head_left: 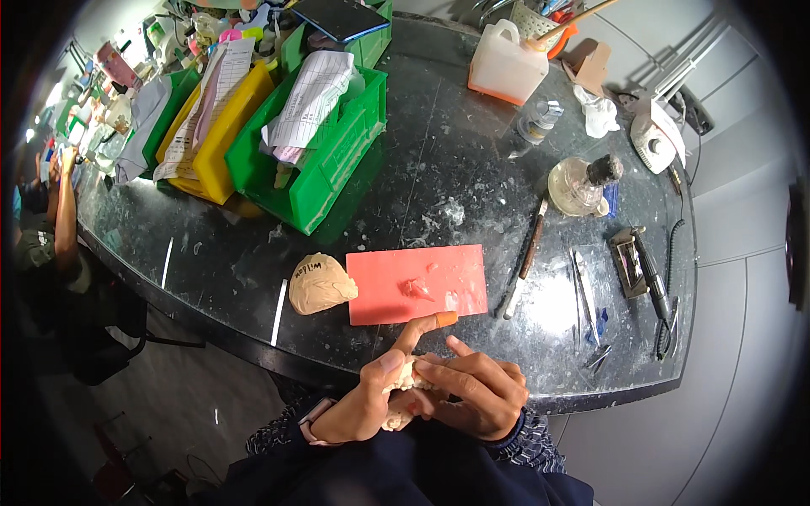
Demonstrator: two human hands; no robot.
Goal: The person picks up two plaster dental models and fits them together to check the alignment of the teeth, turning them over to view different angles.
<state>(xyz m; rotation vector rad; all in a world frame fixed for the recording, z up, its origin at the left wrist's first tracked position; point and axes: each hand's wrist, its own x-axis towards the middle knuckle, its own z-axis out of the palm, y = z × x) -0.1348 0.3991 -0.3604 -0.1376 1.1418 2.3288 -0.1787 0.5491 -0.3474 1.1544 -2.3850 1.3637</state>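
Close to my body, at the near table edge, a cream plaster dental cast [395, 420] with pinkish parts is held between both hands. My left hand [359, 409] is closed round its left side, its index finger stretched forward with an orange cover on the tip. My right hand [479, 390] grips the cast from the right, fingers bent over it and hiding much of it. Just beyond the hands lies a pink wax sheet [380, 287] with a small wax lump [415, 288] on it. A tan plaster piece [321, 285] with handwriting touches the sheet's left end.
At right lie a wooden-handled wax knife [532, 243], tweezers [585, 295] and a corded handpiece [651, 270]. Behind them stand a glass spirit lamp [575, 187] and a white jug [506, 67]. Green [337, 160] and yellow [211, 160] bins hold papers. Another person's arm [66, 211] shows far left.
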